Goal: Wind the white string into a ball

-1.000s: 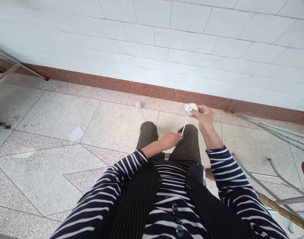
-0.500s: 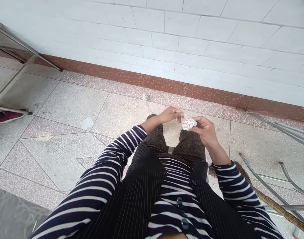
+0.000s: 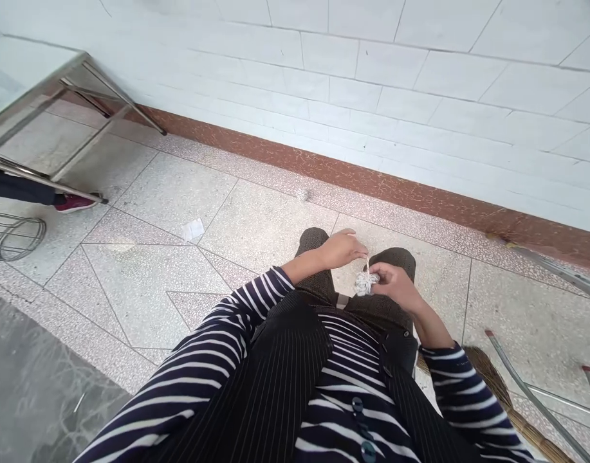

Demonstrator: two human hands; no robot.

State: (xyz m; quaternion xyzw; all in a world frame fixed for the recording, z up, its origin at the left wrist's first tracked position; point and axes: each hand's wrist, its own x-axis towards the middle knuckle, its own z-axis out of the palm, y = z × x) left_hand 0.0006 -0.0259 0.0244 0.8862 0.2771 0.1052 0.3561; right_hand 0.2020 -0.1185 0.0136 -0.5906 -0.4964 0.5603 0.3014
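Knotted white string ball (image 3: pixel 363 283) gripped by right hand (image 3: pixel 396 285), left hand (image 3: pixel 341 249) pinching its taut strand (image 3: pixel 367 263)

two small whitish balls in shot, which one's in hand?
The white string ball over the lap, gripped by the right hand; the other ball lies by the wall.

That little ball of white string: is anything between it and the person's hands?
Nothing visible. The right hand already holds the ball of white string in its fingers, above the knees. The left hand pinches the strand that rises from the ball. Only air lies between both hands.
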